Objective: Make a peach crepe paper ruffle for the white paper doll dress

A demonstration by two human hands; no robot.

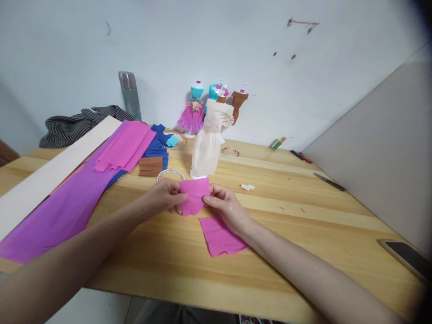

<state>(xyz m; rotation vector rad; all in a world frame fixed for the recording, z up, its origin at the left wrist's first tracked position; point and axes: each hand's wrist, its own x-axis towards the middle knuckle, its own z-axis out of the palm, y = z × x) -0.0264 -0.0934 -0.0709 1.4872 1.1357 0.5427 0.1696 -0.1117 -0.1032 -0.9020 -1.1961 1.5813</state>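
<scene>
1. A pink piece [195, 194] is pinched at its side edges by closed fingers of left hand [171, 196] and right hand [225, 205], above the table [145, 256];
2. the cream dress [206, 150] is already fitted, seemingly;
3. the second pink sheet [221, 237] is left lying unattached.

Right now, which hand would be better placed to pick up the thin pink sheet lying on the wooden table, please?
Probably the right hand: it is nearer the lying sheet than the left hand is. Both hands pinch another thin pink sheet, so the right would first need to let go.
</scene>
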